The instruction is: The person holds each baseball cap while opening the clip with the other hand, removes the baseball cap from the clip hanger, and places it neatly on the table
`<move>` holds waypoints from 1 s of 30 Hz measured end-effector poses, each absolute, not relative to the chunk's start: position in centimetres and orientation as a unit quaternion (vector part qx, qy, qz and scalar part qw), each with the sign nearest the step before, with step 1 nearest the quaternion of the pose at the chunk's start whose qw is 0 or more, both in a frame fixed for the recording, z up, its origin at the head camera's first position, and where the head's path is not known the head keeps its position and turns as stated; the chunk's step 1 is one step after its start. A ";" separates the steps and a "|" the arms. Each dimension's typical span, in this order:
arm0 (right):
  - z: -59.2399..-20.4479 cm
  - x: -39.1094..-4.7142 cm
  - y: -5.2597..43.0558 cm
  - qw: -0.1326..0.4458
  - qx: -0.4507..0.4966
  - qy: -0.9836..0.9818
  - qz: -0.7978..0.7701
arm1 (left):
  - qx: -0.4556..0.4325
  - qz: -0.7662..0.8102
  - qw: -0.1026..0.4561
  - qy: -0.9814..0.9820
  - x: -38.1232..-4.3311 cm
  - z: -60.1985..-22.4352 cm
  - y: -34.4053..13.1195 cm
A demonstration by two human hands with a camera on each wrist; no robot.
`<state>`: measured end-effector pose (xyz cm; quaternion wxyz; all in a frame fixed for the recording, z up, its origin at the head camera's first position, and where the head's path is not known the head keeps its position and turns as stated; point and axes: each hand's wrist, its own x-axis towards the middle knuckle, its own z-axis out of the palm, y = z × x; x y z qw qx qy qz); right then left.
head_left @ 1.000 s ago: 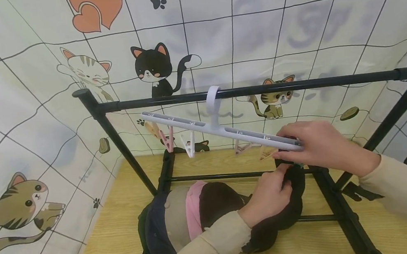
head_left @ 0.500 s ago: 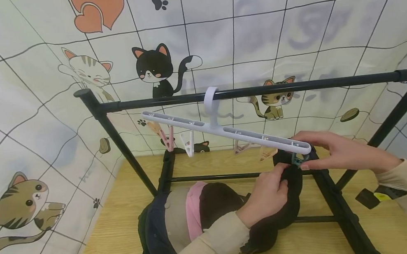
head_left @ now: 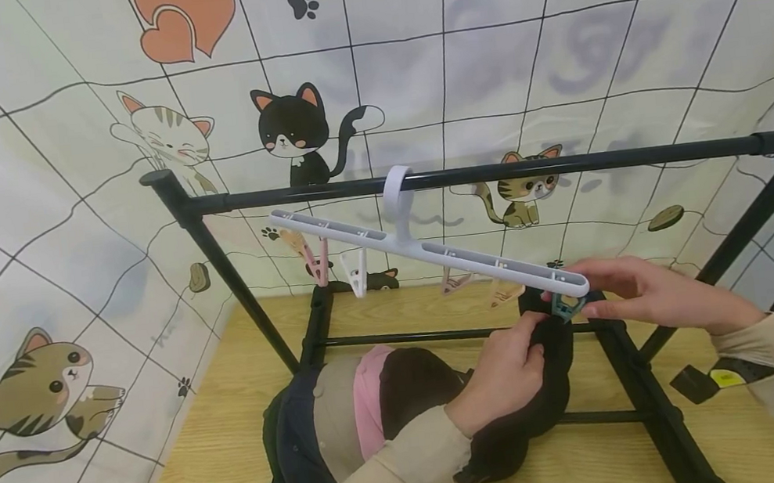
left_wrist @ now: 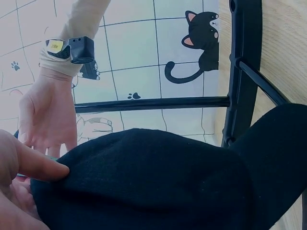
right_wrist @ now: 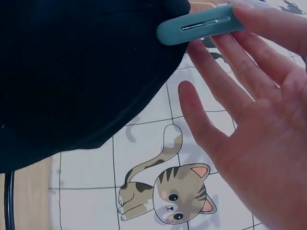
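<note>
A white clip hanger (head_left: pixel 488 260) hangs by its hook from the rack's top bar. At its right end is a teal clip (head_left: pixel 567 307), overlapping the edge of a black cap (head_left: pixel 559 377). My left hand (head_left: pixel 503 375) pinches that cap just below the clip; the left wrist view shows its crown (left_wrist: pixel 144 182) and brim (left_wrist: pixel 278 158). With thumb and index finger, my right hand (head_left: pixel 651 296) pinches the outer end of the teal clip, its other fingers extended. The right wrist view shows the clip (right_wrist: pixel 201 26) lying against the dark cloth.
The black rack's top bar (head_left: pixel 619 159) runs above both hands. Several caps lie nested below on the wooden surface, including pink (head_left: pixel 367 393), beige (head_left: pixel 336 412) and navy (head_left: pixel 301 439) ones. Pink (head_left: pixel 319 264) and white (head_left: pixel 358 274) clips dangle from the hanger.
My right hand has left its grip around the hanger's end and moved right and down to the teal clip, now more visible. The left hand stays on the cap.
</note>
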<state>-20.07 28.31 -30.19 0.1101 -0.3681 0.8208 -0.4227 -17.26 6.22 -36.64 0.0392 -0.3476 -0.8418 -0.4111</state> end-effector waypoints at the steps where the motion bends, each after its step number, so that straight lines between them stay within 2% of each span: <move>1: -30.2 -20.1 28.3 0.112 -0.374 0.816 -0.427 | -0.347 -0.411 0.040 -0.842 -17.3 -36.7 6.2; 10: -30.8 -20.2 28.0 0.116 -0.383 0.796 -0.453 | -0.344 -0.418 0.040 -0.840 -17.3 -36.9 6.1; 16: -31.1 -20.1 27.8 0.097 -0.378 0.793 -0.467 | -0.351 -0.411 0.045 -0.840 -17.3 -36.8 5.9; 24: -30.4 -20.7 27.6 0.087 -0.400 0.765 -0.496 | -0.309 -0.466 -0.053 -0.827 -17.1 -37.2 5.2; 30: -30.3 -20.9 28.1 0.086 -0.392 0.770 -0.495 | -0.265 -0.518 -0.092 -0.808 -17.1 -38.0 4.3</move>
